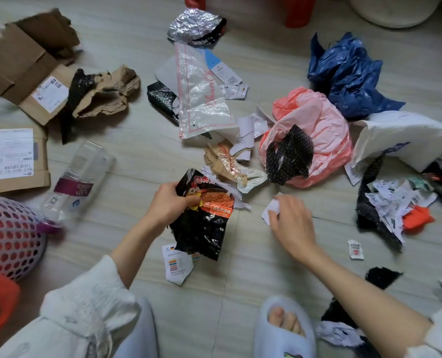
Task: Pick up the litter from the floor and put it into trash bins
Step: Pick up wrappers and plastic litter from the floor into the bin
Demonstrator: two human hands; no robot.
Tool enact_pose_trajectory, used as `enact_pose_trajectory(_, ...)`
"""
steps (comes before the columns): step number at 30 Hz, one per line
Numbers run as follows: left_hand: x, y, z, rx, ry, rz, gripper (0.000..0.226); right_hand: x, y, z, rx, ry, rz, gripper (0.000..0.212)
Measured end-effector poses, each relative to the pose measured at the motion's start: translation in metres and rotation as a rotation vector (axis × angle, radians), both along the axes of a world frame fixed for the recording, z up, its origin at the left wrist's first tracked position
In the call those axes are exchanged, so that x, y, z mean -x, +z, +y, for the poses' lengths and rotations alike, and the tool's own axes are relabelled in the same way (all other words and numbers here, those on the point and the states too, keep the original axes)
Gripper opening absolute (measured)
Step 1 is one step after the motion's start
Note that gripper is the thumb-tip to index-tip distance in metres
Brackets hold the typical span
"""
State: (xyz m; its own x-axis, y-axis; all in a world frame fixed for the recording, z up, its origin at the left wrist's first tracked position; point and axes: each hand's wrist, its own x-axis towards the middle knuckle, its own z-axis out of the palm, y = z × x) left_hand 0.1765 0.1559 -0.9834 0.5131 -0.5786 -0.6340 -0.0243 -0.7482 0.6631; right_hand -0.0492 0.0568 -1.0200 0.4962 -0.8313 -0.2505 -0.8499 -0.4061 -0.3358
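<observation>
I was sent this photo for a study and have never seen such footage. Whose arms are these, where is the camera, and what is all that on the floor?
There is no machine here: a person wears a wide-angle camera on the head, looking forward and down, so the arms are their own. The left hand grips a black noodle wrapper lifted off the tiled floor. The right hand closes on a small white paper scrap. Litter lies all around: a clear plastic bottle, torn cardboard boxes, a pink plastic bag, a blue plastic bag, a foil pouch and receipts. At the left edge is a perforated basket, probably a bin. A slippered foot shows below.
</observation>
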Motion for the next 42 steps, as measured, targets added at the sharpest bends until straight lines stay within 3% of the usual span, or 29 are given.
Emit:
enact_pose_trajectory(2, -0.007, -0.004, 0.005, -0.026, -0.053, -0.012, 0.013, 0.007, -0.007, -0.021, -0.099, -0.111, 0.183, 0.051)
enact_pose_trajectory(4, -0.010, -0.007, 0.010, -0.037, -0.112, -0.098, 0.014, 0.006, -0.013, -0.026, -0.200, -0.195, 0.237, 0.061)
enact_pose_trajectory(7, -0.010, -0.008, 0.016, -0.006, -0.247, -0.294, 0.008, -0.003, -0.023, -0.016, -0.178, -0.198, 0.260, 0.049)
enact_pose_trajectory(16, -0.024, 0.008, 0.021, 0.037, -0.586, -0.635, 0.015, -0.024, -0.031, 0.019, -0.409, -0.255, 0.016, 0.034)
enact_pose_trajectory(25, -0.084, 0.084, 0.024, -0.002, -0.893, -0.929, 0.021, -0.083, 0.026, 0.032, -0.444, 0.338, 0.064, 0.028)
enact_pose_trajectory(30, -0.099, 0.074, 0.053, 0.024, -0.729, -0.911, 0.018, -0.122, 0.013, 0.079, -0.530, 0.614, 0.098, 0.018)
enact_pose_trajectory(35, -0.099, 0.042, 0.064, 0.017, -0.709, -0.832, 0.016, -0.121, -0.021, 0.104, -0.334, 0.854, 0.079, 0.014)
enact_pose_trajectory(39, -0.098, 0.022, 0.072, 0.012, -0.704, -0.812, 0.015, -0.112, -0.032, 0.106, -0.212, 0.849, 0.147, 0.018)
enact_pose_trajectory(42, -0.097, 0.010, 0.079, 0.033, -0.716, -0.786, 0.014, -0.111, -0.028, 0.108, -0.240, 0.820, 0.232, 0.018)
